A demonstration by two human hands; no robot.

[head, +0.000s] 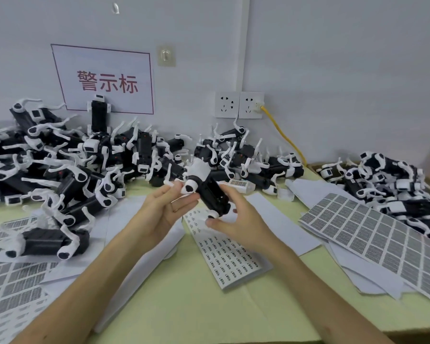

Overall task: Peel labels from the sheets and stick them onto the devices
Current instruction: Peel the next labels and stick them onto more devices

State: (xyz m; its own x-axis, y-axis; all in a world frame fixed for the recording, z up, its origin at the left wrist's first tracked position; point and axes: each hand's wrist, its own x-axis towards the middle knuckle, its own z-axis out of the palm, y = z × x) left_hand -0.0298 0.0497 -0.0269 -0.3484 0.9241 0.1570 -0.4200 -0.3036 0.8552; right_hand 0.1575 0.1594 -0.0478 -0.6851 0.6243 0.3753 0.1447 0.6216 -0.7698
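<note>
Under a wall sign [104, 78] reading "警示标", left hand [162, 212] and right hand [236, 219] pinch a device [214, 194] over sheets [229, 254] on a green desk [196, 306].

Centre frame: one device [210, 194] is held between the left hand [164, 209] and right hand [236, 219], above a small-label sheet [229, 259] lying on the surface [209, 314]. A big device pile [72, 157] fills the left and middle back of the surface against the wall. A second pile [395, 184] sits at the right edge, larger label sheets [372, 234] in front of it, more sheets [15, 284] lower left. On the wall a sign [104, 80] hangs upper left, sockets [238, 105] to its right.
</note>
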